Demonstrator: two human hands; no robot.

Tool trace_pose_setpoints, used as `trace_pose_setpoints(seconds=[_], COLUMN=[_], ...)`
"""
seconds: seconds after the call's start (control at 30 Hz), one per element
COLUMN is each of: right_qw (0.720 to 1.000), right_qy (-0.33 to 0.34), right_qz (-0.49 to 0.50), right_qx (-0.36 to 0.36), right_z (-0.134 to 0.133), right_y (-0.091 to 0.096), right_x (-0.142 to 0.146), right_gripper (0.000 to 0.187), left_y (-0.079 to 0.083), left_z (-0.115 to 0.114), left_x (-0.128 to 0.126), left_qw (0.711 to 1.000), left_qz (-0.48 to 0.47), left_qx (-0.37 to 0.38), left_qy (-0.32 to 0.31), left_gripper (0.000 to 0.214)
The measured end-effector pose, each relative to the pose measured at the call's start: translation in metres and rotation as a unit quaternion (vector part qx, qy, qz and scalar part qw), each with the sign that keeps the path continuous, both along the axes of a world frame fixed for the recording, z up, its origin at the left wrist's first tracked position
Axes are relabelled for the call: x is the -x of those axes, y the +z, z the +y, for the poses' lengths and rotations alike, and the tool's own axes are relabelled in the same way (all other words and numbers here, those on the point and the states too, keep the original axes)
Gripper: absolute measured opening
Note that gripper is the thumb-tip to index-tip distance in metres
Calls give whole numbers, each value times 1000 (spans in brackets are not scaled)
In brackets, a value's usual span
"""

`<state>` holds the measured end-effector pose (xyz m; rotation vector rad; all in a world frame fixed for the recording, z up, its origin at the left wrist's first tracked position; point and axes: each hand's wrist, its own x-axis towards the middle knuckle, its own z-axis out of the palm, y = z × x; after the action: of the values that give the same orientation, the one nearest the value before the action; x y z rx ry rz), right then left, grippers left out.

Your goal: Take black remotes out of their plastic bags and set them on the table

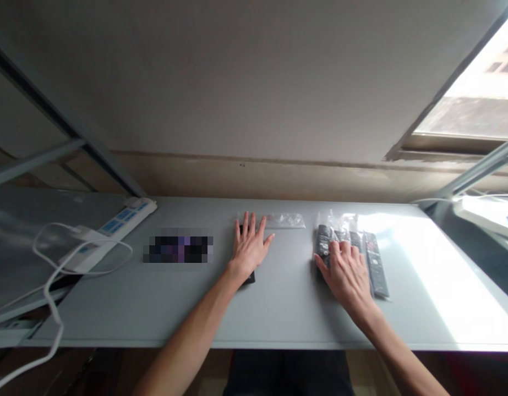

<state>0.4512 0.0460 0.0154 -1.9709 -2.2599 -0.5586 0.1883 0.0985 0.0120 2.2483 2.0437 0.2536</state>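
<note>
My left hand (249,247) lies flat with spread fingers over a black object (249,279), probably a remote control; only its ends show past the hand. Behind that hand lies a clear plastic bag (287,221). To the right, several dark remote controls (376,267) in clear plastic sleeves lie side by side in a row. My right hand (347,275) rests on this row with bent fingers close together, its thumb by the leftmost remote control. The palm hides the middle ones, and the fingertips are partly out of sight.
A pixelated dark item (178,249) lies left of my left hand on the grey table (287,319). A white power strip (125,223) with a looping white cable (51,302) is at the left. Metal frame posts (109,168) flank the table; sunlight falls on its right side.
</note>
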Motion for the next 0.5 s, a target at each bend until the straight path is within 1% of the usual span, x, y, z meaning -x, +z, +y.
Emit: trace_pose_setpoints(seconds=[0.07,0.13,0.23,0.3,0.37,0.5], right_qw=[1000,1000,999,999,999,996], right_qy=[-1,4,9,8,1,-18], right_qz=[-8,-12,-3,8,18,66], right_qx=[11,29,43,40,36,56], right_z=[-2,-4,-4,-1,3,16], right_y=[3,7,10,10,9,11], right_x=[0,1,4,7,9,5], right_gripper=[37,38,27,23,24,28], left_y=[0,0,-4,-6,-7,0], left_z=[-6,-13,-22,-24,-22,-12], left_x=[-8,-19,-32,-33,-29,-15], left_qw=[1000,997,992,991,993,995], left_qz=[3,5,2,2,-3,-35], left_qx=[-5,-21,-40,-39,-38,-46], left_qy=[-28,-72,-119,-124,-113,-79], left_gripper=[69,69,69,69,69,68])
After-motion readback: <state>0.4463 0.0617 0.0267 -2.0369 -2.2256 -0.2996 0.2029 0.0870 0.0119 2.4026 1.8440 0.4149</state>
